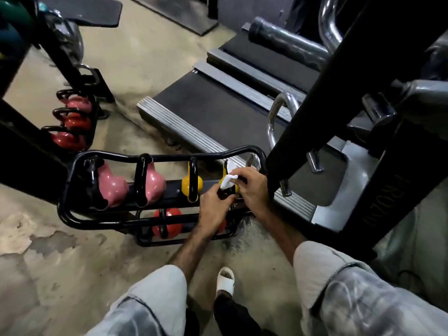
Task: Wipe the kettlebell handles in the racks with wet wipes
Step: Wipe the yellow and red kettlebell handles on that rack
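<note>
Head view: right hand (252, 187) pinches white wet wipe (229, 180) against handle of yellow kettlebell (224, 183) at right end of rack (72, 187). Left hand (213, 207) curls round kettlebell's lower part, steadying. Best wrap wipe fully, slide along loop. Handle loop upright, long axis running front-to-back across rack.

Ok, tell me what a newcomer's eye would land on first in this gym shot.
First the white wet wipe, pinched in the right hand against the handle of the rightmost yellow kettlebell on the black rack, while the left hand reaches in just below it. Next the bright row to their left: another yellow kettlebell and two pink kettlebells. Behind the rack lies a treadmill deck.
</note>
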Demonstrator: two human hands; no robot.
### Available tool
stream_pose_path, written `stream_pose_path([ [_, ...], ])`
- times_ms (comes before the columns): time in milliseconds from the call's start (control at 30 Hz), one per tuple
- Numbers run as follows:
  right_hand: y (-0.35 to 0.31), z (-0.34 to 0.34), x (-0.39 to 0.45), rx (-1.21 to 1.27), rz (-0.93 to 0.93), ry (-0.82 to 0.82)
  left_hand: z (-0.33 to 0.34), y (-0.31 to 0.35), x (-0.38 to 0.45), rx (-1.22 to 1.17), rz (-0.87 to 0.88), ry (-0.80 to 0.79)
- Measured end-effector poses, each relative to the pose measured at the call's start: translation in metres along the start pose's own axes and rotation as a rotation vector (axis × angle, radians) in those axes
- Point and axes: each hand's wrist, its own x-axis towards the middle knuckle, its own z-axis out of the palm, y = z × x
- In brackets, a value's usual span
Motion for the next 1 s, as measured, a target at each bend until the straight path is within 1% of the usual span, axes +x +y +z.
stream_pose_path([
  [33, 0.004, -0.001, -0.003, -0.015, -0.029, -0.004, 0.004, 0.002, 0.0, -0.023, -0.014, 0.034],
  [100, 0.009, 0.001, -0.009, -0.038, -0.022, -0.021, 0.006, 0.003, 0.003, -0.018, -0.032, 0.069],
  [167, 0.009, 0.003, -0.007, -0.048, -0.02, -0.043, 0.005, 0.003, 0.004, 0.004, -0.037, 0.074],
  [233, 0.003, 0.004, 0.01, -0.08, -0.029, -0.083, 0.003, 0.004, 0.004, 0.046, -0.038, 0.087],
  [333, -0.004, 0.003, 0.034, -0.146, -0.021, -0.151, 0.003, 0.003, 0.003, 0.047, -0.071, 0.106],
  [433, 0.003, 0.001, 0.017, -0.152, -0.051, -0.159, 0.005, 0.003, -0.002, 0.051, -0.065, 0.123],
  [533, 0.008, -0.003, -0.005, -0.089, -0.069, -0.187, 0.006, 0.003, -0.004, 0.058, -0.068, 0.12],
  [700, 0.002, 0.002, 0.035, -0.156, -0.032, -0.19, 0.005, 0.01, -0.003, 0.037, -0.081, 0.113],
  [867, 0.003, -0.002, 0.003, -0.101, -0.053, -0.179, 0.005, 0.008, -0.003, 0.066, -0.078, 0.102],
  [1000, 0.0, 0.005, 0.033, -0.188, -0.017, -0.215, 0.005, 0.009, 0.005, 0.047, -0.072, 0.067],
])
